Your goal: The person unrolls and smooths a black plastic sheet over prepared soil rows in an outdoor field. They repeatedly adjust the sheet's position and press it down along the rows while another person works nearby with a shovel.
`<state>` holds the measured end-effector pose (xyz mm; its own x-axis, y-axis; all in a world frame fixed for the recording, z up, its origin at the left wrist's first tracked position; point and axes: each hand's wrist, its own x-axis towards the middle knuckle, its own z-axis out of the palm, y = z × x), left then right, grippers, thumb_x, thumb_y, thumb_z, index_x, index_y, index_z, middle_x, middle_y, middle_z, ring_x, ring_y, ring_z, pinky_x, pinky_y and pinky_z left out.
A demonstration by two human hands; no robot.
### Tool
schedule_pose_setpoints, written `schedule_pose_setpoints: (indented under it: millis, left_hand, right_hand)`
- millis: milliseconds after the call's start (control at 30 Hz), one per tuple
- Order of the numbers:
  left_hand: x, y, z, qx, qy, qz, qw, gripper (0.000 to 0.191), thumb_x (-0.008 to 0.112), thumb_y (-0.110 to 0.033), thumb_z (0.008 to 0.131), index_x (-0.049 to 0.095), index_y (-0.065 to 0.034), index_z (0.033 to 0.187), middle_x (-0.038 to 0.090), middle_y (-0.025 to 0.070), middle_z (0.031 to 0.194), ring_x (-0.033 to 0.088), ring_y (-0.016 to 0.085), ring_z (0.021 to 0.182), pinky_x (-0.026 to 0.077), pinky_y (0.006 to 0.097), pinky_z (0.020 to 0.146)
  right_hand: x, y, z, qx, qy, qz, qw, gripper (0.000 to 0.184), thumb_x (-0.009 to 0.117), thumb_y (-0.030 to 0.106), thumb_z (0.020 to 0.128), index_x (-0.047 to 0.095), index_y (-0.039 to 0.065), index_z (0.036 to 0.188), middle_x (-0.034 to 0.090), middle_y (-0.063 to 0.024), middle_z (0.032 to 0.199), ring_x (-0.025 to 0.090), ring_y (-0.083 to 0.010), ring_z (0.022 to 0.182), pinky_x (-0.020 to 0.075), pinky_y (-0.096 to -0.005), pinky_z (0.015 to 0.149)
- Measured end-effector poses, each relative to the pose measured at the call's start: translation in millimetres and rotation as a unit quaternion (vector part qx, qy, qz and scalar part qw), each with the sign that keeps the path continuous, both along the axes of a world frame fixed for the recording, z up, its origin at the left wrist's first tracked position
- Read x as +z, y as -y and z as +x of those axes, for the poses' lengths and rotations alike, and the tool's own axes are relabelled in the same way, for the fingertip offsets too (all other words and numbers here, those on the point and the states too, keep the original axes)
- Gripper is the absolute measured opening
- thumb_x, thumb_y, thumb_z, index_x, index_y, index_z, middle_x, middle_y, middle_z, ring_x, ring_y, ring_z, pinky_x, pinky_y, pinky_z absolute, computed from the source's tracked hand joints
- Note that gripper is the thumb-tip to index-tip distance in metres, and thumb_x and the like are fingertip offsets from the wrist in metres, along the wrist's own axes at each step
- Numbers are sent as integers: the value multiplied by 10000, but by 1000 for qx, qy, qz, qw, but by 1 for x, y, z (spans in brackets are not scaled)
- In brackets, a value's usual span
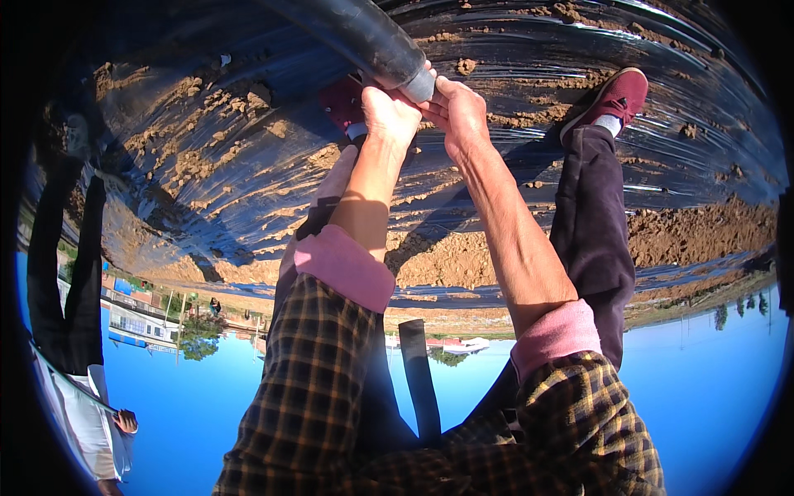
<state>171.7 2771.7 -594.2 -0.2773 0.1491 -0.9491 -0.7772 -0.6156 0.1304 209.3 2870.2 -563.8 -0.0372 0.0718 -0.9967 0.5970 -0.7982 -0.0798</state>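
Observation:
A thick black pipe (366, 43) slants in from the top edge and ends in a narrower grey tip (420, 85). My left hand (391, 115) wraps around the pipe near this end, palm up, its fingers partly hidden behind it. My right hand (464, 111) pinches the rim of the grey tip with thumb and fingers. Both hands meet just above black plastic film (446, 198) spread on the ground. Lumps of brown soil (198, 161) lie scattered over the film.
My red shoes (623, 93) stand wide apart on the film. At the left, another person (68, 248) holds a thin pole (80, 384). A dark strap (420, 378) hangs between my legs. Bare soil (701, 229), buildings (142, 322) and trees (201, 338) lie beyond, upside down.

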Motion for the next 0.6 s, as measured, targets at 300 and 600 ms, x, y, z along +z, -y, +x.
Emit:
schedule_pose_setpoints:
  millis: [300,600]
  left_hand:
    - [29,-22,4,71,-8,-58,996,783,287,-732,919,443,-110,1371,488,107,1378,451,308,1272,341,545,1095]
    - [37,-29,21,-58,-99,-97,989,968,449,-788,823,348,-34,1422,405,95,1454,369,260,1341,260,442,1140]
  right_hand:
    - [-34,-17,-29,126,-162,61,977,532,498,488,954,720,8,1013,706,-119,1011,608,-205,938,444,-345,901]
    - [-42,-19,-29,150,-104,10,983,816,388,764,885,709,30,1042,689,-173,1008,620,-246,966,474,-415,886]
